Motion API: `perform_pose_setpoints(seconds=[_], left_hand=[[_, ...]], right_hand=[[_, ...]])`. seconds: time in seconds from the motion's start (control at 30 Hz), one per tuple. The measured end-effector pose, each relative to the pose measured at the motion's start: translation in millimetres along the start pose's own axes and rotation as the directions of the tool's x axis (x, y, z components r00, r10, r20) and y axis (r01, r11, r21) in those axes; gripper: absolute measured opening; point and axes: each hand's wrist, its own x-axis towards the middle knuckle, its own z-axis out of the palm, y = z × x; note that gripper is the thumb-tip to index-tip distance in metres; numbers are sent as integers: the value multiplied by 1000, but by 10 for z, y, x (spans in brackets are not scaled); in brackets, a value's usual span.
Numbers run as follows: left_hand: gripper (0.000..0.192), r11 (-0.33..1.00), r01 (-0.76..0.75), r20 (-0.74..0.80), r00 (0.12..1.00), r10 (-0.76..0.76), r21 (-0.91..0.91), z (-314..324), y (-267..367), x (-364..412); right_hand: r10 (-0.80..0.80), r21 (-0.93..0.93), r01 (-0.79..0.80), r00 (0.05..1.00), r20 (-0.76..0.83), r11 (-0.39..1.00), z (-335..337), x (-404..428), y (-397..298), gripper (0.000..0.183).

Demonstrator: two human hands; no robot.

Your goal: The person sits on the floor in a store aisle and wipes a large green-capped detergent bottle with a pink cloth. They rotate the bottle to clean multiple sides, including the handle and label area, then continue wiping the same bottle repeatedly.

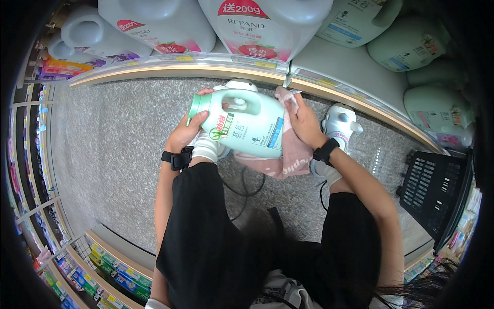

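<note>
A large pale-green plastic bottle (247, 121) with a carry handle lies on its side in the air above the floor, its printed label facing up. My left hand (189, 129) grips it around the green cap (199, 106). At the other end, my right hand (307, 125) holds a pink cloth (297, 152), which presses against the bottle's base and hangs below it. White lettering shows on the cloth's lower part. Each wrist wears a black strap.
Ahead, a shelf edge (181, 71) carries big white REPAND bottles (254, 33). More green bottles (409, 44) stand on the right-hand shelf. A black plastic basket (434, 193) is at the right. White shoes (339, 121) rest on the speckled floor (115, 154); a cable (247, 193) hangs between my legs.
</note>
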Motion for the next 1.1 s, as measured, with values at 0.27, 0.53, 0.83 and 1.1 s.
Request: perform_pose_setpoints(seconds=[0.27, 0.53, 0.83, 1.1], left_hand=[[67, 1000, -20, 7, 1000, 20, 19, -6, -50, 44], [66, 1000, -11, -17, 1000, 11, -4, 23, 32, -14], [65, 999, -8, -42, 999, 7, -31, 20, 19, -17], [60, 998, 25, 45, 999, -22, -61, 69, 93, 8]], right_hand=[[-27, 113, 32, 999, -47, 993, 64, -60, 25, 31], [38, 89, -41, 999, 31, 995, 38, -134, -97, 32], [95, -247, -52, 982, 163, 968, -26, -305, -152, 29], [-230, -391, 265, 964, 136, 881, -1, -238, -470, 28]])
